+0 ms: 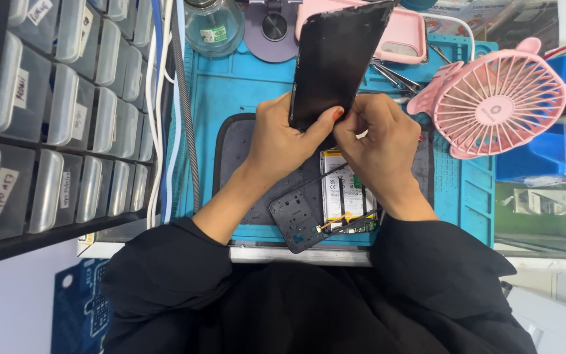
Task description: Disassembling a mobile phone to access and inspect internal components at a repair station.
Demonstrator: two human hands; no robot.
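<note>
Mat (244,85), blue silicone, covers the bench; drawer cabinet (54,111) stands to its left, pink fan (496,105) to the right, glass bottle (214,26) at the far edge.

Screen panel (335,62), black, lifted and tilted away, lower edge pinched between both hands over the dark pad (237,151).

Phone body (332,206) lies open just below the hands, battery and board exposed.

Left hand (280,141): fingers closed on the panel's lower left corner, thumb pressed on its face.

Right hand (381,147): curled tight at the lower right edge; can't tell whether it grips the panel or something small by it.

Risks, as I judge them:
- Panel flexes under a corner-only grip, so the glass may crack.
- A thin dark line, maybe a cable, runs between hands and body; tilting further could tear it.
- Tweezers (394,75) sit near the raised panel; a slip could scratch it.
</note>
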